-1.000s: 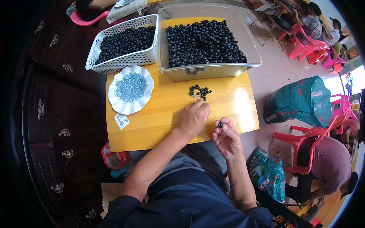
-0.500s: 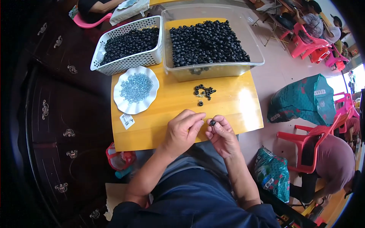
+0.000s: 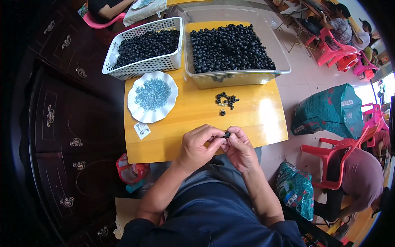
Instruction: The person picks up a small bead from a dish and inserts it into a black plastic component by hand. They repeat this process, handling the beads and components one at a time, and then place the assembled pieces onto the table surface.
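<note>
Pinching a small black bead [image 3: 226, 134] in right hand [image 3: 242, 153]; pressing fingertips of left hand [image 3: 196, 146] together at its nine o'clock.

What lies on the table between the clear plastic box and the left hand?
The head view shows a cluster of black pieces, a few clear bits and, nearer the left hand, one black piece.

Dark wooden cabinet [image 3: 91, 123] with metal handles [image 3: 76, 142] at left, large teal bag [image 3: 327, 111] on tiled floor [image 3: 304, 82], smaller teal bag [image 3: 294, 189] near red chair [image 3: 316, 151], bent-over person [image 3: 362, 171] in mauve, pink chairs [image 3: 334, 50] beyond.
</note>
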`<state>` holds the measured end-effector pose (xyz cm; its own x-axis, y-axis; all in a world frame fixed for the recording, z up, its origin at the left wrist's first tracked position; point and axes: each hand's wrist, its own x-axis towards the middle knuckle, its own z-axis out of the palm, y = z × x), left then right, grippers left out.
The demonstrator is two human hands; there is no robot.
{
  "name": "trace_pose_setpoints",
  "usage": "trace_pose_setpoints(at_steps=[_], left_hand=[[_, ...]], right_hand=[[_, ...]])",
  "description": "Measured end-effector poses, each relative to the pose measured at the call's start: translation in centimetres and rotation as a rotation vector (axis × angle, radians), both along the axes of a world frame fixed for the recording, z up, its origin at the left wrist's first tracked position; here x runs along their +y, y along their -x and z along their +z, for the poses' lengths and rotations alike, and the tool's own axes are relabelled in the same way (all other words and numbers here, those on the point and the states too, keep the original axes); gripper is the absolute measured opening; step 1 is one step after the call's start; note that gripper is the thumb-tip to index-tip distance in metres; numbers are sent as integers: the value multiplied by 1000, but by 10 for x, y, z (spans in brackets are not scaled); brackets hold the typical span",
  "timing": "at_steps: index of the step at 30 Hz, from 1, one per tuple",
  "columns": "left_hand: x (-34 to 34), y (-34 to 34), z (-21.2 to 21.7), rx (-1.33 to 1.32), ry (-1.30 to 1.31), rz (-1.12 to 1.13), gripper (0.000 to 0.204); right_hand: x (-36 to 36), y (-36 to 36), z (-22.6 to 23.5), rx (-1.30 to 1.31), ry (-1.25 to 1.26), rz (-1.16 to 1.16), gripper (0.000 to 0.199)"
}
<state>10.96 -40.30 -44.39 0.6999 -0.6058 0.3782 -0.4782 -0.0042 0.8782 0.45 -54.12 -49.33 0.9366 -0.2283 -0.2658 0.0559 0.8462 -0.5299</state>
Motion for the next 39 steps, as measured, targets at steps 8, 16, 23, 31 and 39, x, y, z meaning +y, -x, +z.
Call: trace_pose_setpoints(at_steps=[8, 16, 23, 31, 39], left_hand=[[2, -5, -2, -17, 31, -26, 17], [2, -5, -8, -41, 61, -21, 19], [3, -4, -9, -107, 65, 17, 20], [5, -4, -13, -120, 49, 25, 22], [9, -8, -15, 37, 40, -65, 23]], right_hand=[[4, -4, 0, -3, -49, 11, 20], [5, -4, 6, -10, -100, 40, 22], [3, -2, -4, -41, -175, 97, 22], [4, -5, -3, -34, -144, 97, 21], [3, -3, -9, -31, -89, 117, 23]])
